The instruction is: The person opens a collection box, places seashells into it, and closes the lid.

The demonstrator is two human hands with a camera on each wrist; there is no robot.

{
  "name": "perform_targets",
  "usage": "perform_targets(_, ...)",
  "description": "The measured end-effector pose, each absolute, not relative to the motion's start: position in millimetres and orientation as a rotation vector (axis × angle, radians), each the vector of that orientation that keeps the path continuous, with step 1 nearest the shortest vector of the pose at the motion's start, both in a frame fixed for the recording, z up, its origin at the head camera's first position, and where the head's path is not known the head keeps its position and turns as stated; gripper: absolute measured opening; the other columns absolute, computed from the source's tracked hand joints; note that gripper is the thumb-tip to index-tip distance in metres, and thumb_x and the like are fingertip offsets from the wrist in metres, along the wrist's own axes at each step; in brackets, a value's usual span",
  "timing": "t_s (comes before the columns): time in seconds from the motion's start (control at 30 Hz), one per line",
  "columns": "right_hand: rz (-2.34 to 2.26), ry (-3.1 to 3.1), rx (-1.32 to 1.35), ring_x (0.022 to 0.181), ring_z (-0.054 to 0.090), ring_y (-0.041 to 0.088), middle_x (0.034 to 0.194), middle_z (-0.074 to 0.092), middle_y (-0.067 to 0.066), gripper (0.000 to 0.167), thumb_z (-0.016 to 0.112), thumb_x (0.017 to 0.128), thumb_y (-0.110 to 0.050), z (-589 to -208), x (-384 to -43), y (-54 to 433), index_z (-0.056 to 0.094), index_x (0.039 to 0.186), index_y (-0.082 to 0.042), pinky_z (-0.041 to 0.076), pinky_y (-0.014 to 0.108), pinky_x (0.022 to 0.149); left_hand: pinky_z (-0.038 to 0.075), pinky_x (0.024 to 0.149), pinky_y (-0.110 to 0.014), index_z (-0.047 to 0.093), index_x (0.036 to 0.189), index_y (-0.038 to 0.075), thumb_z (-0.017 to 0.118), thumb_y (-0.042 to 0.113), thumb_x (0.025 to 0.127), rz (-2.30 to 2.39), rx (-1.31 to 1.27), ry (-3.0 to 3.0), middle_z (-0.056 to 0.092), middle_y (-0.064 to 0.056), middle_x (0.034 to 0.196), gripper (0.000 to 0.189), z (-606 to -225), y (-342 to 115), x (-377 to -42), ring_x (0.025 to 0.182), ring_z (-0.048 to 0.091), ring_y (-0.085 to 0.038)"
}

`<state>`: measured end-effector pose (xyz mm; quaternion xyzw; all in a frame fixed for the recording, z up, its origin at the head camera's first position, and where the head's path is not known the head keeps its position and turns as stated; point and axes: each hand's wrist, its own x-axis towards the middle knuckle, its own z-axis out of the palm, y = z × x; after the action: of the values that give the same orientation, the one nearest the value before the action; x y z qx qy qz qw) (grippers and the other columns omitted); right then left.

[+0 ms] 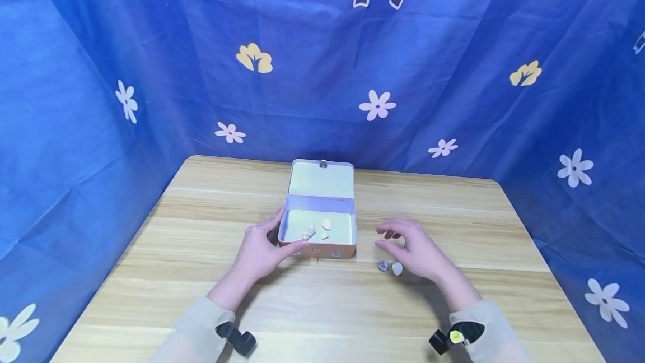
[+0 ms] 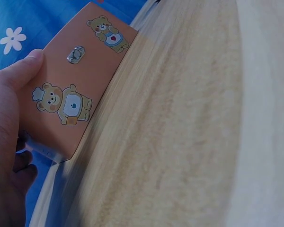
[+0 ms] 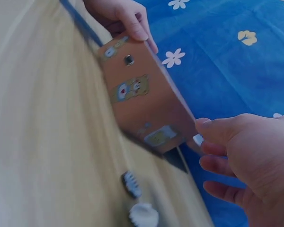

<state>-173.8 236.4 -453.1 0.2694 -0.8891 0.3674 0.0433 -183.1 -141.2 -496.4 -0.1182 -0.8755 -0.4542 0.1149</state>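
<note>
A small orange tin box [image 1: 322, 250] with bear pictures stands with its hinged lid [image 1: 322, 179] raised. My left hand [image 1: 259, 250] grips its left side, thumb along the front. Inside lie a spiral shell [image 1: 309, 232], a pale shell [image 1: 326, 224] and a smaller pale piece [image 1: 324, 235]. To the right of the box my right hand [image 1: 410, 248] hovers above the table, thumb and fingers apart, and no held object can be made out. Beneath it lie a dark ridged shell [image 3: 131, 184] and a white ribbed shell [image 3: 145, 215].
The wood-grain table [image 1: 322, 307] has a far edge just behind the lid. Blue patterned cloth [image 1: 312, 99] hangs behind it and on both sides. Each wrist carries a small black camera, such as the left one [image 1: 237, 339].
</note>
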Motion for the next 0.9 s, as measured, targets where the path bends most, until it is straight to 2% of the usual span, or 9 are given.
perform_targets(0.33, 1.123, -2.742, 0.837, 0.099, 0.068, 0.013, 0.115, 0.075, 0.002, 0.03, 0.081, 0.096, -0.018, -479.6, -159.5, 245.6, 0.076, 0.122, -0.005, 0.061, 0.038, 0.085, 0.044, 0.115, -0.049, 0.052, 0.156, 0.006, 0.091, 0.064, 0.073, -1.344, -0.358, -2.553, 0.056, -0.017, 0.148, 0.109, -495.5, -140.5, -182.4, 0.136, 0.055, -0.035)
perform_targets(0.63, 1.17, -2.74, 0.832, 0.097, 0.071, 0.017, 0.112, 0.075, 0.0, 0.028, 0.082, 0.096, -0.018, -494.3, -150.7, 248.7, 0.076, 0.12, -0.005, 0.062, 0.037, 0.084, 0.044, 0.115, -0.05, 0.051, 0.155, 0.003, 0.093, 0.062, 0.072, -1.385, -0.336, -2.569, 0.054, -0.018, 0.149, 0.11, -493.4, -140.2, -180.6, 0.138, 0.054, -0.036)
perform_targets(0.9, 1.065, -2.763, 0.821, 0.099, 0.068, 0.012, 0.11, 0.074, -0.004, 0.027, 0.083, 0.095, -0.023, -502.2, -146.0, 250.2, 0.078, 0.117, -0.008, 0.059, 0.036, 0.089, 0.044, 0.115, -0.049, 0.051, 0.156, 0.004, 0.093, 0.061, 0.073, -1.39, -0.337, -2.569, 0.055, -0.016, 0.149, 0.109, -493.4, -140.8, -181.7, 0.138, 0.054, -0.033)
